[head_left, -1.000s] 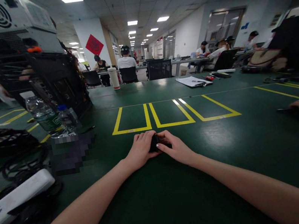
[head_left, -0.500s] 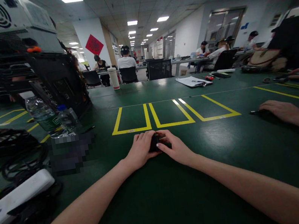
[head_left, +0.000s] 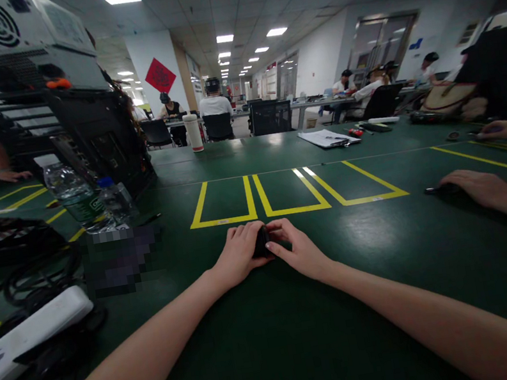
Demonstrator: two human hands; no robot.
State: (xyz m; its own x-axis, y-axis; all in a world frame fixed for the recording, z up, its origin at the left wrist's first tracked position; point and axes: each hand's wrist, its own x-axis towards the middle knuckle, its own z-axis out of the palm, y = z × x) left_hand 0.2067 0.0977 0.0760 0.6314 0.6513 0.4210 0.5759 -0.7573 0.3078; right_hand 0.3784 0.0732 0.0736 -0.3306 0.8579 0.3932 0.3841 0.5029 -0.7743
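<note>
A small black object [head_left: 261, 242] sits between my hands on the dark green table [head_left: 279, 341]. Its kind is hard to make out, since fingers cover most of it. My left hand [head_left: 239, 254] wraps over its left side, fingers bent across the top and thumb along the near edge. From the right, my right hand [head_left: 296, 246] holds it with curled fingers and a bent thumb. Just beyond the hands lie outlines of yellow tape [head_left: 224, 221] on the tabletop.
A white power strip [head_left: 31, 344] with cables, water bottles [head_left: 71, 188] and a black computer case [head_left: 101, 137] stand at left. A white tumbler [head_left: 194, 133] and a clipboard [head_left: 327, 138] are farther back. At right, another person's hand [head_left: 481, 189] rests on a dark object.
My hands and the black object stay almost still. At far left, a person in a striped top has shifted, and their hand now shows. The far-right person's hand has moved slightly left.
</note>
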